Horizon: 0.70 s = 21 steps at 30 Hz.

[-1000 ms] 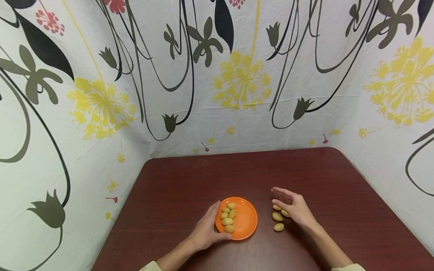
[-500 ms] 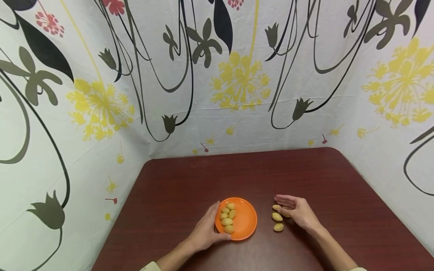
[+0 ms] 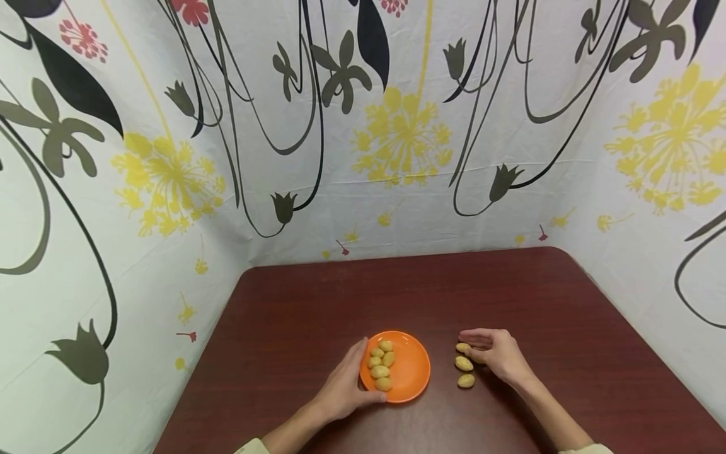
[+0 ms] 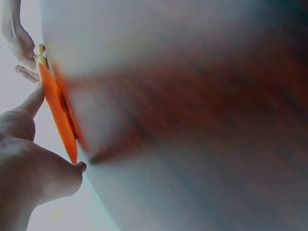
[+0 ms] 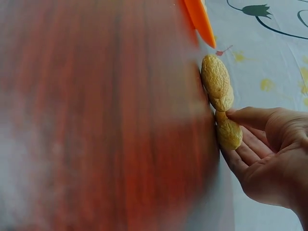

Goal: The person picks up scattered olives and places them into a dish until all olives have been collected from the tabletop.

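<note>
My left hand [image 3: 344, 386] grips the left edge of an orange plate [image 3: 412, 369], thumb at the near rim and fingers along the far left. On the plate's left half lie several small yellow oval fruits with wrinkled skin. Three more of these fruits [image 3: 463, 363] form a rough column on the table to the plate's right. Beside them, my right hand [image 3: 501, 357] pinches another fruit, hidden in the head view. In the right wrist view this pinched fruit [image 5: 229, 133] sits between thumb and fingers, next to an overlapping fruit [image 5: 215, 77].
A dark red-brown table [image 3: 317, 302] with rounded far corners bears everything. White cloth [image 3: 351, 208] printed with flowers and vines hangs behind the table and along both sides.
My right hand has come down and slightly right onto the rightmost fruit, and its thumb and fingers have closed round it. The left hand and the plate stay in place.
</note>
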### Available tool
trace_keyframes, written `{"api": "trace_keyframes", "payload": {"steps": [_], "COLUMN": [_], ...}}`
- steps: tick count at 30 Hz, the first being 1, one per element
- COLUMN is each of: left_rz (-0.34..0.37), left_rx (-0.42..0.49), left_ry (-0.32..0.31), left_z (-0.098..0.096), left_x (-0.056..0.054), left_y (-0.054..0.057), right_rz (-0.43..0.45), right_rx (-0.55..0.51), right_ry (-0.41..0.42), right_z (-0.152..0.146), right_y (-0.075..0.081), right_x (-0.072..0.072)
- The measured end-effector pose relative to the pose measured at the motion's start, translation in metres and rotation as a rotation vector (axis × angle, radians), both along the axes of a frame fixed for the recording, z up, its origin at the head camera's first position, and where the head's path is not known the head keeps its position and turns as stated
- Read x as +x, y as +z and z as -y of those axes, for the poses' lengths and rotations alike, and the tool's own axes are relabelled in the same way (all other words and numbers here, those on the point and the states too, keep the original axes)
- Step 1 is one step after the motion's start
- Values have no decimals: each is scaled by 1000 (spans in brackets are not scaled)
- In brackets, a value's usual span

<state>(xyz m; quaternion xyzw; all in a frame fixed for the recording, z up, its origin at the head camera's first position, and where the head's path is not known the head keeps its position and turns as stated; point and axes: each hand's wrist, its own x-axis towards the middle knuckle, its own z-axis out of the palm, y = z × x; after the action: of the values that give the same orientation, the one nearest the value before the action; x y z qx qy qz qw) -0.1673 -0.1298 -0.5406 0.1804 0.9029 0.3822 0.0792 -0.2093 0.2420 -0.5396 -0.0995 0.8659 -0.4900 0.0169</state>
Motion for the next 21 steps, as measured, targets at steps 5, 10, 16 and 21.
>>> {"api": "trace_keyframes", "payload": {"steps": [5, 10, 16, 21], "left_rz": [-3, -12, -4, -6], "left_rx": [-2, -5, -2, 2], "left_ry": [4, 2, 4, 4], "left_z": [0, 0, 0, -1], "left_x": [0, 0, 1, 1], "left_y": [0, 0, 1, 1], "right_rz": [-33, -41, -45, -56], "right_rx": [54, 58, 51, 48], "right_ry": [-13, -23, -35, -44], "right_z": [2, 1, 2, 2], "right_y": [1, 1, 2, 2], "right_x": [-2, -3, -3, -4]}}
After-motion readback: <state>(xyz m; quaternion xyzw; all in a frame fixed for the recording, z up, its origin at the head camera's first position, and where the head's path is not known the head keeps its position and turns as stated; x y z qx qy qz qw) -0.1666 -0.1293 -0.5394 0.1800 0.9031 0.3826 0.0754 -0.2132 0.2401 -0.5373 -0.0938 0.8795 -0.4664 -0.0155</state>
